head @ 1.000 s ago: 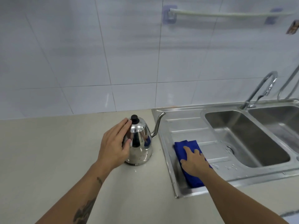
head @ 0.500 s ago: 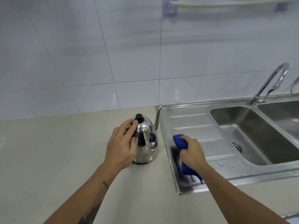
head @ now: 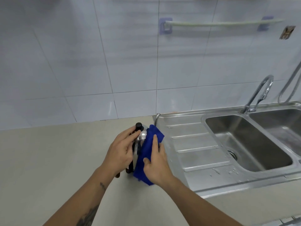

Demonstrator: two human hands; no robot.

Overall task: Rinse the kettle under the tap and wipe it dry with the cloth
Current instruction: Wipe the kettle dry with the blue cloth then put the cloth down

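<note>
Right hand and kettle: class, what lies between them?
The blue cloth, pressed by the right hand against the kettle, as the head view shows.

Clearance around kettle
Counter (head: pixel 48 160) left is open; drainboard (head: pixel 195 144) right clear (wet); tap (head: pixel 259 93) stands far back-right.

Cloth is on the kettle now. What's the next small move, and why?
Probably slide the right hand and cloth around the kettle body: the cloth lies flat on its sink side, and the left hand steadies it.
</note>
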